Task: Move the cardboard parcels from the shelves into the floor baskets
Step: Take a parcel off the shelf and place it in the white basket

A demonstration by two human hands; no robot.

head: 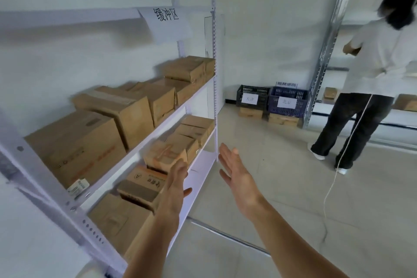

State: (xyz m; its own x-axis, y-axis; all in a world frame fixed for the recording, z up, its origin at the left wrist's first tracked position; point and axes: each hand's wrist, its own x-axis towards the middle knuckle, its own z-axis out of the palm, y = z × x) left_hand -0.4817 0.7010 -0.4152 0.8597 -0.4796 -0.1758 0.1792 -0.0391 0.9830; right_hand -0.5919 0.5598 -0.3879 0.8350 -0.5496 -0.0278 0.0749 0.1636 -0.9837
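A white metal shelf unit (215, 56) on the left holds several brown cardboard parcels on two levels. A small parcel (165, 153) with red tape sits at the front of the lower shelf. My left hand (177, 185) stretches toward it with straight fingers, its fingertips at the parcel's near edge. My right hand (237, 176) is held flat and open to the right of that parcel, apart from it and holding nothing. Against the far wall stand a black basket (252, 97) and a blue basket (287, 101), each resting on cardboard boxes.
Another person (370, 79) in a white shirt and dark trousers stands at a second metal rack (327, 47) on the right. A thin white cord (338, 171) hangs down to the tiled floor. A paper sign (167, 22) hangs from the top shelf.
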